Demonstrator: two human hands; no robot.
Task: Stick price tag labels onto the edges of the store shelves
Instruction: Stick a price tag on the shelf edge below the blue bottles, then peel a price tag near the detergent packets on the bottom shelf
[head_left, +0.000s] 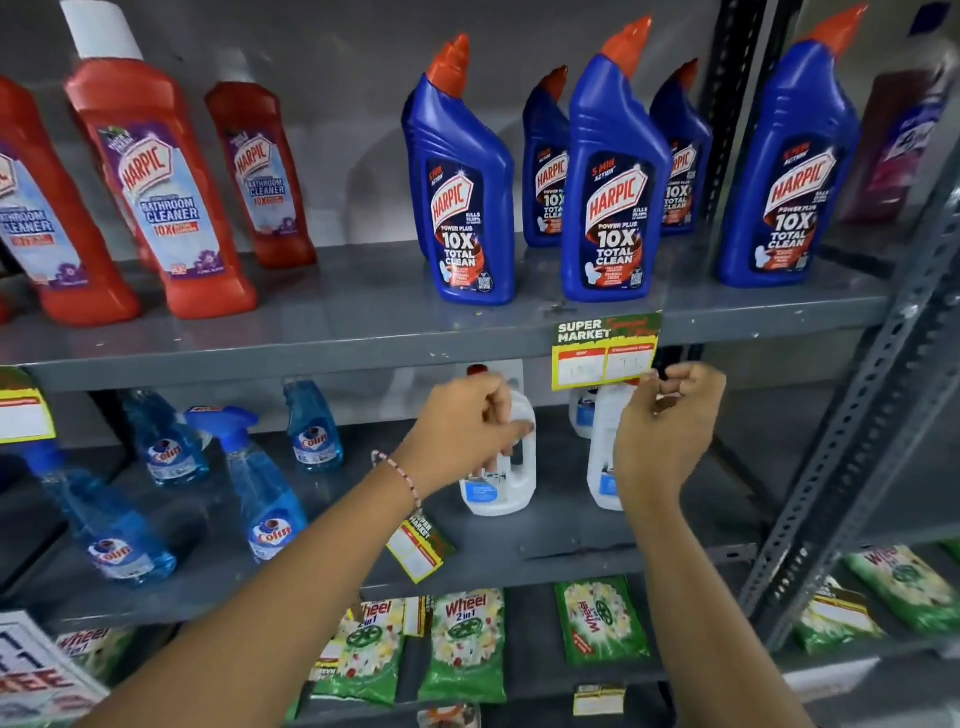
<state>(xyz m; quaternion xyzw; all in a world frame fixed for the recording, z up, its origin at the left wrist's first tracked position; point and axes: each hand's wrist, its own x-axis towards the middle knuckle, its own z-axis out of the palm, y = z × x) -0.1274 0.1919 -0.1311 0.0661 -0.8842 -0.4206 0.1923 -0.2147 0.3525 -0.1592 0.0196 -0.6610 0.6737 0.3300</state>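
A yellow, green and red price tag label (605, 351) reading "SUPER MARKET" hangs on the front edge of the upper grey shelf (311, 353), below the blue Harpic bottles (613, 208). My right hand (670, 431) is just below and to the right of it, and its fingertips pinch the label's lower right corner. My left hand (467, 426) hovers lower left of the label with its fingers curled and nothing visible in them. A second label (421, 545) sits tilted just under my left wrist, near the middle shelf's front edge; I cannot tell what holds it there.
Red Harpic bottles (156, 197) stand at the upper left. Blue Colin sprays (265, 499) and white jugs (506, 467) fill the middle shelf, with green Wheel packets (467, 644) below. Another label (21, 410) hangs at the far left. A perforated steel upright (852, 441) borders the right.
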